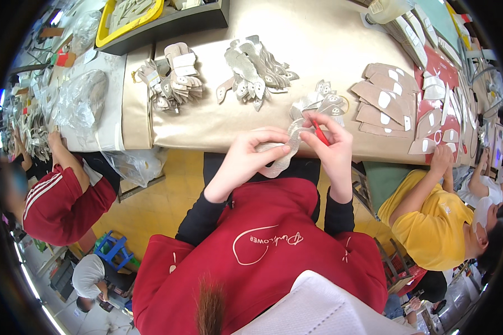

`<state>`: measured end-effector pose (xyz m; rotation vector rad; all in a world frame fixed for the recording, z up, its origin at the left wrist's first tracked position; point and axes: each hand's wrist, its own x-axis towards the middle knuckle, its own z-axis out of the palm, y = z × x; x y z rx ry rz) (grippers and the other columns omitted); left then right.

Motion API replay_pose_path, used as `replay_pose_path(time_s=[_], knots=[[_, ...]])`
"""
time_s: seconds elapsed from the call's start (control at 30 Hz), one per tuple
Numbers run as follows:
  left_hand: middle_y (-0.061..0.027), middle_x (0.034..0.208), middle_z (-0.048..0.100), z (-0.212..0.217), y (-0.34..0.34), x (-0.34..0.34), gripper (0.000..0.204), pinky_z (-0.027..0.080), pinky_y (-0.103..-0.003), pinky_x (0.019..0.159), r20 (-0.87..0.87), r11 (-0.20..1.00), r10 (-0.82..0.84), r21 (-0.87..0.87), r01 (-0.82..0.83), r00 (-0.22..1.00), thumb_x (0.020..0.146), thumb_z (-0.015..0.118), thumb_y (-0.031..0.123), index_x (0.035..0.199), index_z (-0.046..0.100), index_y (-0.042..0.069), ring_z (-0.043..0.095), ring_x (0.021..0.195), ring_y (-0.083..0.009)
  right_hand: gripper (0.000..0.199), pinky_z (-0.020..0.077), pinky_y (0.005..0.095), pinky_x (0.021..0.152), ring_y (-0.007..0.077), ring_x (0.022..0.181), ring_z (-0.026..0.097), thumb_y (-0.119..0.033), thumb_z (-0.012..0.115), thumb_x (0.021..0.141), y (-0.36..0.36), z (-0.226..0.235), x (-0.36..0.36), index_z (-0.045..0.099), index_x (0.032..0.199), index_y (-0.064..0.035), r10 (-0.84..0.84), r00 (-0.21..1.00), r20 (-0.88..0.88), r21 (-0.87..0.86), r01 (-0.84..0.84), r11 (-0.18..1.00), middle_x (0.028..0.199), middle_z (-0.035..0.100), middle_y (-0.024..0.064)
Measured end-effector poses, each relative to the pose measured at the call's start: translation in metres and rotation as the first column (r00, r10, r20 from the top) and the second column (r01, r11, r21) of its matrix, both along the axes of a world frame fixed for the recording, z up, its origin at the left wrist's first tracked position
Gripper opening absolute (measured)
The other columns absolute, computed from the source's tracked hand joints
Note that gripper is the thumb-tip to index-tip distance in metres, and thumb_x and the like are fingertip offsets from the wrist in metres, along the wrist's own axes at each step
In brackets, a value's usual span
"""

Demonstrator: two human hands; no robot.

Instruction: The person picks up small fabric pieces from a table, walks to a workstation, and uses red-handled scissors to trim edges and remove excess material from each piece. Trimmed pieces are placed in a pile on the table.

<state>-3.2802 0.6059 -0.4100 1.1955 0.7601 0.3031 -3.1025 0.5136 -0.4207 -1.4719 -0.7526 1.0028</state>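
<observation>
My left hand (pixel 250 153) grips a pale silver-beige cut shoe piece (pixel 279 159) at the table's near edge. My right hand (pixel 331 140) holds the piece's upper end and a red pen (pixel 320 133) between its fingers. Just beyond my hands a small pile of similar silver pieces (pixel 321 100) lies on the beige tabletop (pixel 207 123). My red sweater with black sleeves fills the lower middle.
Two heaps of shaped pieces (pixel 170 78) (pixel 254 70) lie farther back, and tan pieces with white patches (pixel 388 100) at right. A yellow tray (pixel 129 15) stands at the back left. A person in red (pixel 58 195) sits at left, one in yellow (pixel 430 218) at right.
</observation>
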Motion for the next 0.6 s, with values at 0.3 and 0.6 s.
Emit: replay_pose_path(time_s=[0.3,0.6], knots=[[-0.0071,0.109,0.069,-0.036,0.029,0.071,0.033,0.052,-0.027,0.083,0.066,0.988,-0.155,-0.009,0.156,0.986,0.090,0.066,0.011,0.122,0.065,0.001,0.064,0.093,-0.0106,0.021,0.0494,0.0228,0.081,0.0102,0.088,0.063,-0.001,0.071,0.087,-0.005,-0.023,0.045,0.066,0.107,0.0059,-0.367,0.914,0.173,-0.063,0.382,0.922,0.095,0.068,0.0050],[-0.0162,0.124,0.064,-0.038,0.048,0.066,0.022,0.050,-0.037,0.095,-0.143,0.655,0.205,0.755,-0.027,0.968,0.086,0.067,0.015,0.106,0.073,0.007,0.064,0.111,-0.0310,0.029,0.0511,0.0320,0.087,0.0222,0.095,0.067,-0.006,0.070,0.088,-0.007,-0.037,0.065,0.065,0.114,0.0053,-0.355,0.769,0.532,0.013,0.411,0.911,0.108,0.068,0.0147]])
